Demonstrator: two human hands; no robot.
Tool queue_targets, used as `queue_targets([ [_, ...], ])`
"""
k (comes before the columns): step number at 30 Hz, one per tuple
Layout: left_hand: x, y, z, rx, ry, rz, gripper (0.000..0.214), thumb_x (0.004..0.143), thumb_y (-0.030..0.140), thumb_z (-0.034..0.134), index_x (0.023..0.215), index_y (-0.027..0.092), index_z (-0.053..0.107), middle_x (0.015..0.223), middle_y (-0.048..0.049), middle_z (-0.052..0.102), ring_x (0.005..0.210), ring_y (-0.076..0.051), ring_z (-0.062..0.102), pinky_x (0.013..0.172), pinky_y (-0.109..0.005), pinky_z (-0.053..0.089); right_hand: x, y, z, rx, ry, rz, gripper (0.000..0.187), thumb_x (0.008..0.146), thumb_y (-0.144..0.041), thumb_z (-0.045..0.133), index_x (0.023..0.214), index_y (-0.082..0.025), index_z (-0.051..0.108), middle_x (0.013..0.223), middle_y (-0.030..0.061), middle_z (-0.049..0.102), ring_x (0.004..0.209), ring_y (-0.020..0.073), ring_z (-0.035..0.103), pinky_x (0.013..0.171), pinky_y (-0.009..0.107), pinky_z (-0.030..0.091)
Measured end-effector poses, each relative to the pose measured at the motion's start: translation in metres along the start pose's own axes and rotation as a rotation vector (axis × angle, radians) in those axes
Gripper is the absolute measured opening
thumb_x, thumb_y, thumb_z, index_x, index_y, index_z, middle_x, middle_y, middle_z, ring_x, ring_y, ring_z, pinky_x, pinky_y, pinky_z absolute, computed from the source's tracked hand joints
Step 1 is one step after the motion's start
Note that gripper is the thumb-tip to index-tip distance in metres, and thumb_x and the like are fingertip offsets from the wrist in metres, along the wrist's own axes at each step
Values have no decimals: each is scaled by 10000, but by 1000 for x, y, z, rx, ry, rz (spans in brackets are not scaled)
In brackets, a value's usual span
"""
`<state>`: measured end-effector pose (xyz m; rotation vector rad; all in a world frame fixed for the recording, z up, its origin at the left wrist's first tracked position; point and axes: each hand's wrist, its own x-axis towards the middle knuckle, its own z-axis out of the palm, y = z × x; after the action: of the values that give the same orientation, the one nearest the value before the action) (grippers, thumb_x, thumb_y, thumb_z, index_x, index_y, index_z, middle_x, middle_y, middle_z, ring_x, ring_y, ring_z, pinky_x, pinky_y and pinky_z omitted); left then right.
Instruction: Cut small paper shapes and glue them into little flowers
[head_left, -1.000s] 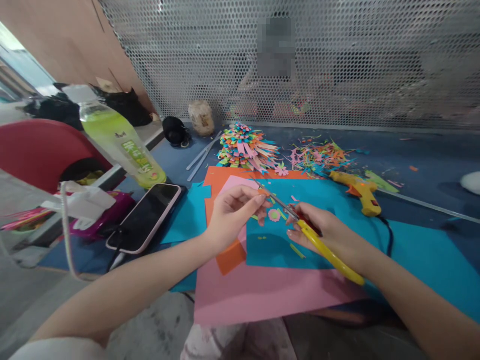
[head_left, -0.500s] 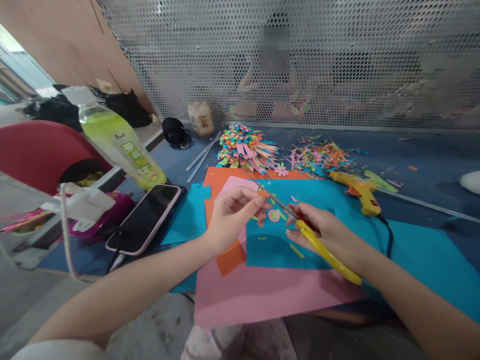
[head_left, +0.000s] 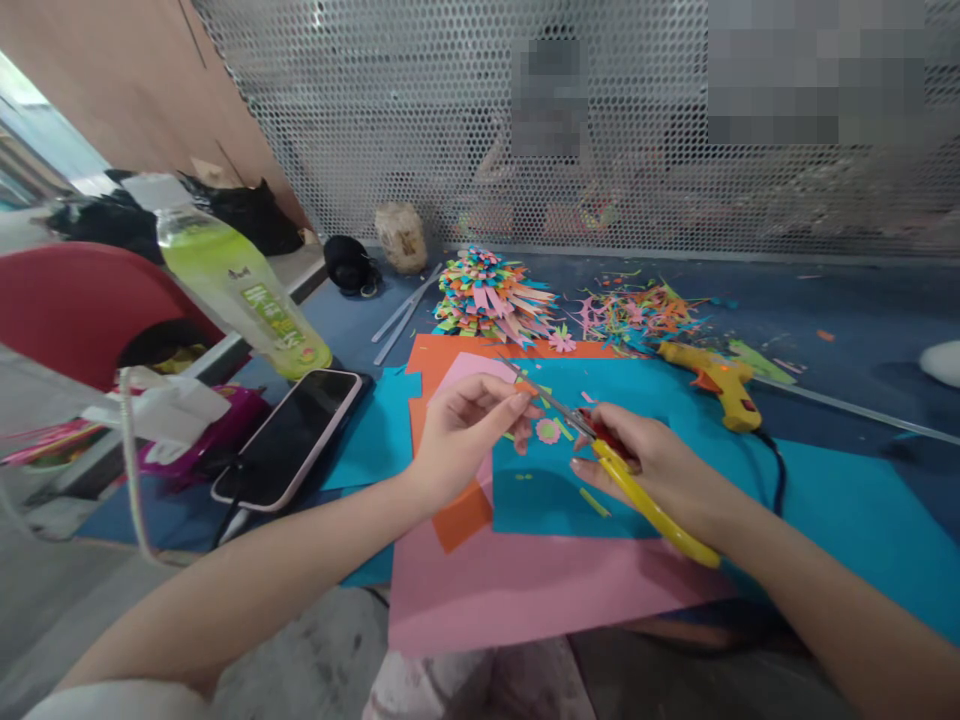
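Between thumb and fingers, my left hand (head_left: pixel 476 420) pinches a small piece of orange paper (head_left: pixel 526 389). My right hand (head_left: pixel 652 460) is wrapped round the yellow handle of a pair of scissors (head_left: pixel 649 505), whose blades point up and left and meet the orange paper. Beneath my hands lie a blue sheet (head_left: pixel 570 500), a pink sheet (head_left: pixel 540 590) and an orange strip (head_left: pixel 463 518). A pink paper flower (head_left: pixel 548 431) and green paper scraps rest on the blue sheet just below the blades.
Behind the sheets stands a fringed multicoloured paper cone (head_left: pixel 487 300), beside a pile of paper shreds (head_left: pixel 645 315). A yellow glue gun (head_left: pixel 716 385) lies to the right. At left are a phone (head_left: pixel 296 435) and a tilted drink bottle (head_left: pixel 236 280). A perforated metal panel (head_left: pixel 420 120) closes the back.
Almost nothing differs. Both hands, the scissors and the orange paper stay in nearly the same place, with only a very slight shift of the blades.
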<state>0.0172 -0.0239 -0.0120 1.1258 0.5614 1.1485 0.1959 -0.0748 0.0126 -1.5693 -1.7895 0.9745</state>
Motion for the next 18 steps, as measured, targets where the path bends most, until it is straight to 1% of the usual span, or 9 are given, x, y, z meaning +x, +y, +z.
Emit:
queue_targets([
  [8, 0, 2, -2, 29, 6, -17, 146, 739, 268, 666, 695, 143, 604, 669, -13, 668, 495, -87, 577, 470, -221, 493, -1, 3, -1, -57, -6, 9, 333, 683, -402, 649, 651, -220, 372, 615, -55, 351, 540, 98, 297, 461, 235, 305],
  [13, 2, 4, -1, 31, 16, -11, 130, 729, 249, 673, 705, 135, 616, 652, -9, 655, 492, -90, 575, 457, -223, 491, -1, 3, -1, -42, -15, 21, 328, 687, -383, 643, 648, -219, 361, 631, -53, 374, 553, 99, 323, 478, 231, 313],
  [18, 1, 4, -1, 23, 13, -9, 118, 739, 239, 664, 700, 136, 620, 648, -8, 655, 495, -89, 577, 458, -220, 493, -1, 1, -2, -32, -23, 30, 325, 685, -372, 642, 650, -218, 358, 632, -55, 375, 556, 98, 319, 484, 229, 311],
])
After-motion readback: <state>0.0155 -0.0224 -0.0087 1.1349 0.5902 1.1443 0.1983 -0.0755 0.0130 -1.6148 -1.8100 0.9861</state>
